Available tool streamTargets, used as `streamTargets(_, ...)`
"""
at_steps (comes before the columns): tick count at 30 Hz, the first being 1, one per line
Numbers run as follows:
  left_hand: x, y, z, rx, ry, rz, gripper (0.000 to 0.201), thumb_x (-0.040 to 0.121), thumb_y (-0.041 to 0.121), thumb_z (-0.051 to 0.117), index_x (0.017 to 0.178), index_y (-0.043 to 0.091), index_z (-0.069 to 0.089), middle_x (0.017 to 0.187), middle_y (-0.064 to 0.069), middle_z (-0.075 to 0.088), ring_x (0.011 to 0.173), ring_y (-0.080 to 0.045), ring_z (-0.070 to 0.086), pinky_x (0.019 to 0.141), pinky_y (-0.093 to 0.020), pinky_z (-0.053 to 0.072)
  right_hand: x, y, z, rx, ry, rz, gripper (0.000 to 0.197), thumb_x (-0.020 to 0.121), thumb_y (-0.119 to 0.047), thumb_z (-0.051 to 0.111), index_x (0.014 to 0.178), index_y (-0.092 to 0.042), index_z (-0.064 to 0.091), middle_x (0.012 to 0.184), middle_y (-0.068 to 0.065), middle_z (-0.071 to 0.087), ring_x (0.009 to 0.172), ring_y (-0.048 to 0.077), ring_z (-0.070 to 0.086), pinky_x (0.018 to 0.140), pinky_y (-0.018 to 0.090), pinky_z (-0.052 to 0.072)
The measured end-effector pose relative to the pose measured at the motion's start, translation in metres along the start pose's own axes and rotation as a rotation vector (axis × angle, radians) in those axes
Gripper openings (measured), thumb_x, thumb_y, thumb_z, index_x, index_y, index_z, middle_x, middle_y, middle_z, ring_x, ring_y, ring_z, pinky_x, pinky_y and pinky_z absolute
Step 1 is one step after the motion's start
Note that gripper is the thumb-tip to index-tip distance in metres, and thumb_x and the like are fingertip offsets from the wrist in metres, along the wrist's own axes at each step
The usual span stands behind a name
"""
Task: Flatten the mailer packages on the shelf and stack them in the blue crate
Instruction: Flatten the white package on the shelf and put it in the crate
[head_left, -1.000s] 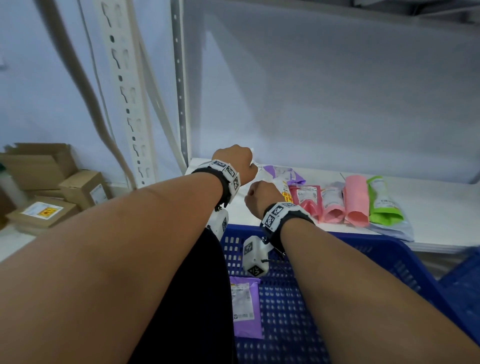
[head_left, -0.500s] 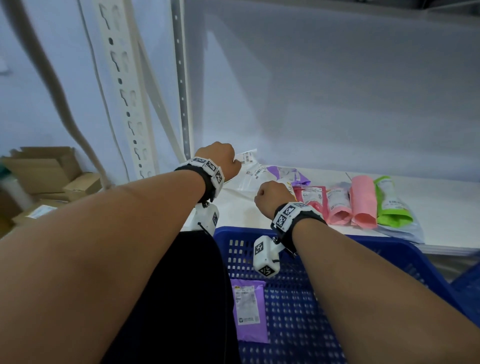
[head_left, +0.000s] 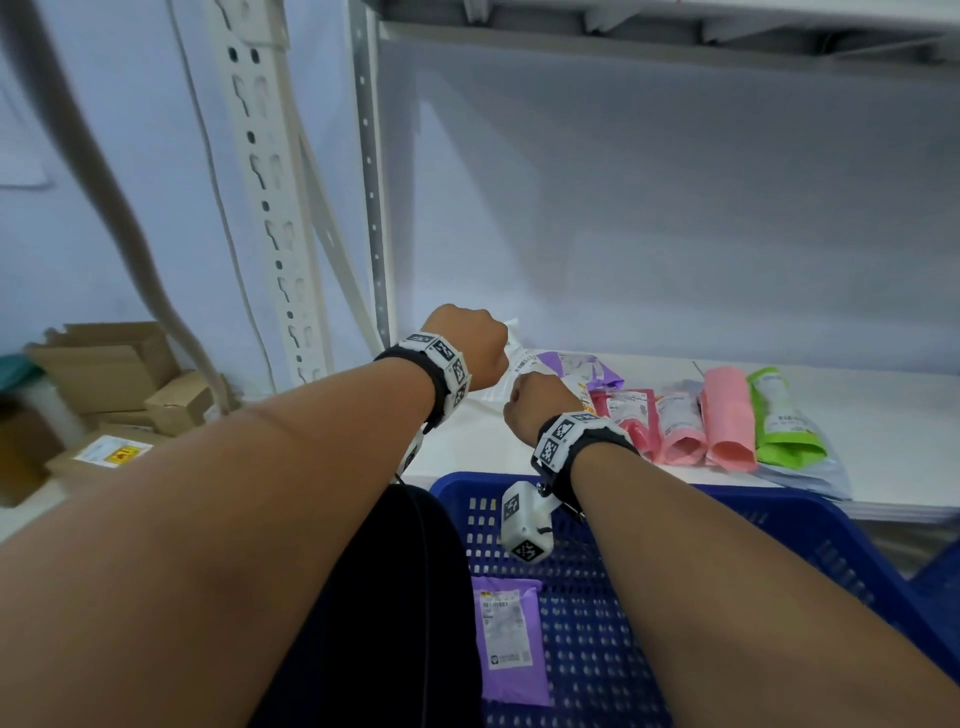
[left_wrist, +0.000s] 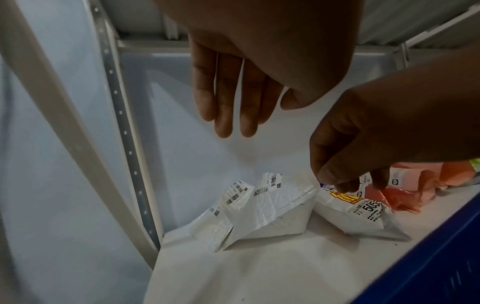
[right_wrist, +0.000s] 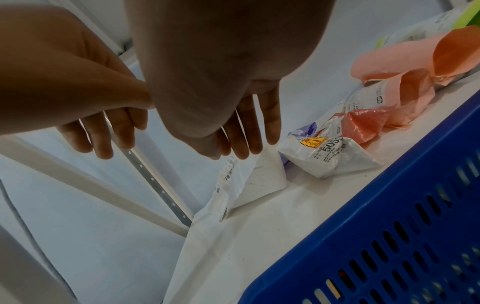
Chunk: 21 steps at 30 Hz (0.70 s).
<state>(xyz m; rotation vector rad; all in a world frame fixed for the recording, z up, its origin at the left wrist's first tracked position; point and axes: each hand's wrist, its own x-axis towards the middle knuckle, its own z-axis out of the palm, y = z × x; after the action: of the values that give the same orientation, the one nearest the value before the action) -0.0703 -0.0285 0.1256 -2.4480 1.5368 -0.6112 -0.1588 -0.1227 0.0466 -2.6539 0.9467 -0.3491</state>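
Note:
A folded white mailer (left_wrist: 272, 209) stands like a tent at the shelf's left end, also seen in the right wrist view (right_wrist: 259, 176). My left hand (left_wrist: 233, 123) hangs above it with straight fingers and touches nothing. The loosely curled fingertips of my right hand (right_wrist: 241, 144) sit right at its top edge; no grip shows. A crumpled white mailer (left_wrist: 358, 214) with a yellow sticker lies just to the right. The blue crate (head_left: 467, 480) sits below the shelf edge, with one flat purple mailer (head_left: 511, 639) inside.
On the shelf (head_left: 883, 415), rightward, lie a purple mailer (head_left: 576, 364), a red one (head_left: 623, 410), rolled pink ones (head_left: 727, 415) and a green one (head_left: 784, 421) on flat grey mailers. Shelf uprights (head_left: 369, 208) stand left; cardboard boxes (head_left: 104, 364) sit beyond them.
My left hand has moved up and to the left, away from my right hand. The white mailer's top edge now shows beside it. My right hand has barely moved.

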Motion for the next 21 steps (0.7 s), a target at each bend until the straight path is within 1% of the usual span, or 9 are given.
streamTargets(2, -0.004, -0.001, -0.009, 0.020, 0.000, 0.016, 0.037, 0.096, 0.028, 0.041, 0.061, 0.016, 0.038, 0.060, 0.002, 0.042, 0.048, -0.015, 0.037, 0.052, -0.026, 0.024, 0.000, -0.005, -0.005, 0.011, 0.014, 0.005, 0.015, 0.085, -0.016, 0.054, 0.098, -0.015, 0.061, 0.092, 0.004, 0.066, 0.076, 0.022, 0.062, 0.060, 0.026, 0.043)
streamTargets(4, -0.011, -0.007, -0.018, 0.023, -0.004, 0.007, 0.037, 0.096, 0.028, 0.041, 0.061, 0.016, 0.037, 0.060, 0.001, 0.042, 0.048, -0.015, 0.038, 0.055, -0.026, 0.027, -0.002, -0.014, -0.014, -0.006, 0.015, -0.005, 0.016, 0.085, -0.017, 0.055, 0.098, -0.013, 0.063, 0.094, 0.005, 0.066, 0.080, 0.025, 0.063, 0.065, 0.028, 0.048)
streamTargets(6, -0.021, -0.018, -0.031, 0.035, -0.009, -0.008, 0.036, 0.096, 0.027, 0.041, 0.062, 0.016, 0.039, 0.060, 0.001, 0.044, 0.049, -0.016, 0.040, 0.056, -0.027, 0.032, -0.005, -0.025, -0.025, -0.045, 0.017, -0.030, 0.016, 0.086, -0.018, 0.055, 0.097, -0.012, 0.064, 0.096, 0.006, 0.066, 0.083, 0.027, 0.063, 0.069, 0.030, 0.050)
streamTargets(9, -0.040, -0.036, -0.052, 0.058, -0.017, -0.038, 0.034, 0.095, 0.026, 0.041, 0.062, 0.014, 0.040, 0.061, 0.000, 0.047, 0.050, -0.018, 0.044, 0.054, -0.025, 0.034, -0.012, -0.041, -0.041, -0.082, 0.023, -0.057, 0.016, 0.086, -0.017, 0.052, 0.097, -0.014, 0.064, 0.100, 0.006, 0.067, 0.084, 0.027, 0.062, 0.068, 0.029, 0.048)
streamTargets(11, -0.052, -0.048, -0.066, 0.080, -0.018, -0.059, 0.034, 0.094, 0.025, 0.041, 0.062, 0.014, 0.040, 0.062, -0.001, 0.047, 0.052, -0.020, 0.046, 0.057, -0.027, 0.037, -0.019, -0.052, -0.052, -0.111, 0.032, -0.078, 0.014, 0.086, -0.016, 0.051, 0.094, -0.014, 0.062, 0.101, 0.006, 0.067, 0.082, 0.027, 0.061, 0.066, 0.029, 0.045)
streamTargets(13, -0.066, -0.060, -0.082, 0.097, -0.010, -0.091, 0.034, 0.094, 0.024, 0.041, 0.062, 0.014, 0.040, 0.062, -0.001, 0.048, 0.051, -0.020, 0.046, 0.057, -0.028, 0.039, -0.028, -0.064, -0.064, -0.125, 0.045, -0.102, 0.014, 0.087, -0.017, 0.052, 0.096, -0.014, 0.062, 0.103, 0.006, 0.067, 0.087, 0.028, 0.063, 0.068, 0.029, 0.044)
streamTargets(15, -0.081, -0.070, -0.101, 0.108, 0.013, -0.127, 0.032, 0.094, 0.023, 0.041, 0.063, 0.014, 0.041, 0.062, -0.001, 0.049, 0.051, -0.019, 0.046, 0.055, -0.027, 0.037, -0.040, -0.076, -0.079, -0.133, 0.061, -0.130, 0.014, 0.088, -0.020, 0.052, 0.097, -0.015, 0.061, 0.105, 0.006, 0.066, 0.091, 0.028, 0.063, 0.070, 0.030, 0.044)
streamTargets(18, -0.100, -0.074, -0.131, 0.107, 0.043, -0.161, 0.033, 0.094, 0.024, 0.041, 0.063, 0.014, 0.041, 0.062, -0.001, 0.048, 0.051, -0.018, 0.045, 0.052, -0.025, 0.032, -0.059, -0.092, -0.104, -0.150, 0.090, -0.154, 0.015, 0.088, -0.019, 0.052, 0.099, -0.015, 0.062, 0.106, 0.006, 0.065, 0.088, 0.028, 0.061, 0.070, 0.029, 0.043)
streamTargets(21, -0.116, -0.067, -0.161, 0.079, 0.083, -0.187, 0.033, 0.094, 0.025, 0.042, 0.063, 0.014, 0.041, 0.062, -0.001, 0.048, 0.053, -0.020, 0.048, 0.057, -0.027, 0.040, -0.080, -0.104, -0.130, -0.165, 0.137, -0.186, 0.015, 0.088, -0.022, 0.054, 0.099, -0.015, 0.062, 0.106, 0.007, 0.065, 0.087, 0.029, 0.060, 0.069, 0.029, 0.042)
